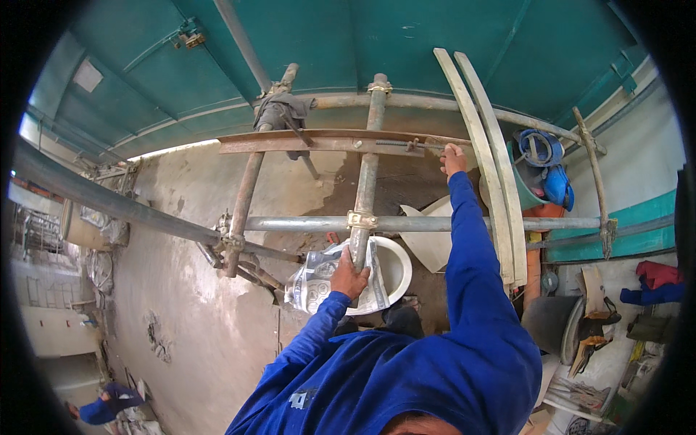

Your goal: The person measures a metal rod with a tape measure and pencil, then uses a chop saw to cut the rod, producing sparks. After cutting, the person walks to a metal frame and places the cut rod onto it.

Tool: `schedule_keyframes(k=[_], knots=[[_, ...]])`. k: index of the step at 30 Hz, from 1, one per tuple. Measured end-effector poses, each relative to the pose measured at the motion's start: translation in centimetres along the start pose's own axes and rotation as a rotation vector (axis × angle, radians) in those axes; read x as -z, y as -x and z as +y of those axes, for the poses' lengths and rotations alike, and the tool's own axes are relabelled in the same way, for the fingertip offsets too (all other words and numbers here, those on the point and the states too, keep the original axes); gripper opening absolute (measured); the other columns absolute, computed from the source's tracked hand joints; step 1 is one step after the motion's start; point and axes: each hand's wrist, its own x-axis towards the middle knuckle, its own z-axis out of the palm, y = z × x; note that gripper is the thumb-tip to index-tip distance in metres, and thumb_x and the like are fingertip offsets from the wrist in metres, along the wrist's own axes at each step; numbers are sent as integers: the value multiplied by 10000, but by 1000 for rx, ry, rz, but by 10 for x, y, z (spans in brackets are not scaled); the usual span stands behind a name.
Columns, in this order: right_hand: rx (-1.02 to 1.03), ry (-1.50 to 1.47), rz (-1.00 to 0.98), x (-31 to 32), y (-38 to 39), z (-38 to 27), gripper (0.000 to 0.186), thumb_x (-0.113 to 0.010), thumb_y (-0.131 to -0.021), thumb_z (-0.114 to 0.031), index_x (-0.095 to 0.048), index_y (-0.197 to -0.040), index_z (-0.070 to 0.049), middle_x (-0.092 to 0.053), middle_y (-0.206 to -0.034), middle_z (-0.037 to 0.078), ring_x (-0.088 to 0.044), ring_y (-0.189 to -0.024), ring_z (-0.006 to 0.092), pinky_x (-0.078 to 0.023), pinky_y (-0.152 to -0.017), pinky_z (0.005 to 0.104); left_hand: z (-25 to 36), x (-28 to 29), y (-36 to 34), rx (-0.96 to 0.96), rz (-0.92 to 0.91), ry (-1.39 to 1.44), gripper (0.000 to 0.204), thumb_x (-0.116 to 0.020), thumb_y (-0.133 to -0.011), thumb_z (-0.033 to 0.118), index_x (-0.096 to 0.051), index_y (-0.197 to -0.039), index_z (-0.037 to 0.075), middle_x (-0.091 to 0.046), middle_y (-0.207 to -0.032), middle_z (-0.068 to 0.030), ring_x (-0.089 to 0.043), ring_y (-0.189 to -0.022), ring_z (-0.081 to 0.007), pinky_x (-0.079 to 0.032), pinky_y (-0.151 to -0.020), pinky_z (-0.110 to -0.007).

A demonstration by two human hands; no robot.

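Note:
My left hand (349, 277) is wrapped round the near end of a scaffold pipe (368, 156). A brass-coloured coupler (362, 220) joins this pipe to a grey cross pipe (304, 224). My right arm reaches forward, and my right hand (453, 159) is closed at the right part of a rusty steel angle bar (326, 141). Its fingers pinch the end of a thin metal rod (433, 145); its exact kind is too small to tell. Beside it on the bar lies a threaded rod (391, 143). A clamp (296, 130) stands near the bar's left part.
Grey cloth (279, 112) wraps the left pipe joint. Two pale planks (500, 167) lean across the pipes at right. Below my left hand sits a white basin (401, 268) with a printed sack (319, 279). Blue helmets (557, 185) lie by a green bin (528, 190). Another person (105, 406) is at far lower left.

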Motion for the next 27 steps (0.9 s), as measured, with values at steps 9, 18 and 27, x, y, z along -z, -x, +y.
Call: schedule_keyframes(k=[9, 18, 27], knots=[[-49, 26, -126, 2, 24, -16, 370, -589, -931, -258, -538, -1290, -183, -663, -979, 2, -593, -719, 76, -460, -493, 237, 1, -1, 0, -43, 34, -12, 887, -681, -772, 293, -203, -1449, -23, -487, -1300, -292, -526, -1166, -418, -438, -969, -456], [-70, -205, -175, -1, 19, -2, 382, -586, -919, -217, -550, -1290, -137, -659, -970, 32, -596, -727, 88, -461, -489, 240, 1, -2, -2, 14, -27, 22, 885, -678, -777, 307, -205, -1454, -11, -436, -1371, -274, -481, -1239, -397, -419, -1001, -440], [699, 474, 273, -32, 30, -15, 412, -632, -832, -222, -587, -1211, -67, -617, -1102, 194, -570, -1037, 377, -435, -948, 451, 5, 0, -1, -24, 7, 0, 896, -663, -773, 312, -201, -1451, -49, -448, -1364, -285, -518, -1194, -408, -437, -982, -435]])
